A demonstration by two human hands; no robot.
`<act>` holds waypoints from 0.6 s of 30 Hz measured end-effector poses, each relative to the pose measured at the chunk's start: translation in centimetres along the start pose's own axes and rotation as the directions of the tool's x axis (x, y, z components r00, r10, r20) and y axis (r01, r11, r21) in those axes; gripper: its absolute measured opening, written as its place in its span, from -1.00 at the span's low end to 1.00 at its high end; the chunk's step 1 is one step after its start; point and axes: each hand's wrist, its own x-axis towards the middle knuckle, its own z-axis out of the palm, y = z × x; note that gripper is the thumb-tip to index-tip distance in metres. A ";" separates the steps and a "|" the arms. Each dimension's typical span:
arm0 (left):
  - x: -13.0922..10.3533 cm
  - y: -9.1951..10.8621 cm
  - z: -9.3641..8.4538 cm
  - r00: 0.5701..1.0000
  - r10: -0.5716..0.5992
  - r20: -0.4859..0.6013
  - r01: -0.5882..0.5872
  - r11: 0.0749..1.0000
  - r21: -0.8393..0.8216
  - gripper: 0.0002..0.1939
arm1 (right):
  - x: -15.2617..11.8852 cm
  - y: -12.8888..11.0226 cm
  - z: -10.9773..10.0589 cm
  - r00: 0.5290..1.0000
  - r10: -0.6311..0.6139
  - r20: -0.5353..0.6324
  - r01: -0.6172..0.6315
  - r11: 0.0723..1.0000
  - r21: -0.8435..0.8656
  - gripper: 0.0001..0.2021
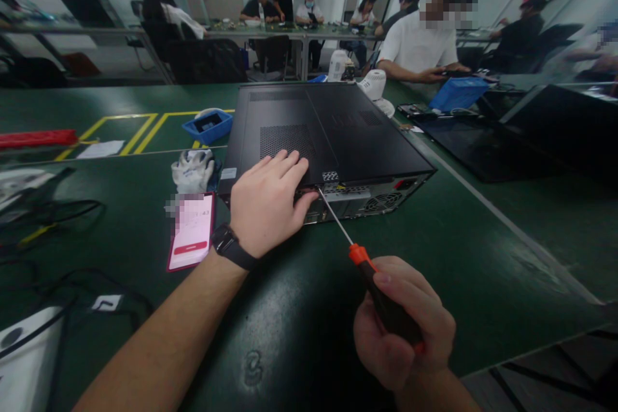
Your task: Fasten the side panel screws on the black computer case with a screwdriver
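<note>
A black computer case (284,106) lies flat on the green table, its rear side with ports and a fan grille facing me. My left hand (268,203), with a black watch at the wrist, rests on the case's near edge, fingers spread over the top and thumb at the rear edge. In my right hand (405,322) is a screwdriver (360,254) with an orange and black handle. Its shaft points up and left, and the tip meets the rear edge of the case beside my left thumb. The screw, if any, is too small to tell.
Left of the case are a phone (193,232), grey-white gloves (193,170) and a blue tray (210,129). Cables lie at the far left. Dark panels (473,141) lie at the right. A person in white (418,45) works beyond, near a blue bin (456,94).
</note>
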 end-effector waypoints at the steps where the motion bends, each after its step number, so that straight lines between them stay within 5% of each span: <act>1: 0.0 0.0 0.0 1.000 0.001 0.001 -0.001 1.000 0.000 -0.53 | -0.1 -0.1 0.1 1.000 0.013 -0.010 -0.013 1.000 0.007 -0.64; 18: 0.0 0.0 0.0 1.000 0.005 -0.006 -0.005 1.000 0.006 -0.52 | 0.1 0.9 -1.6 0.995 -0.053 0.087 0.059 0.996 -0.071 -0.72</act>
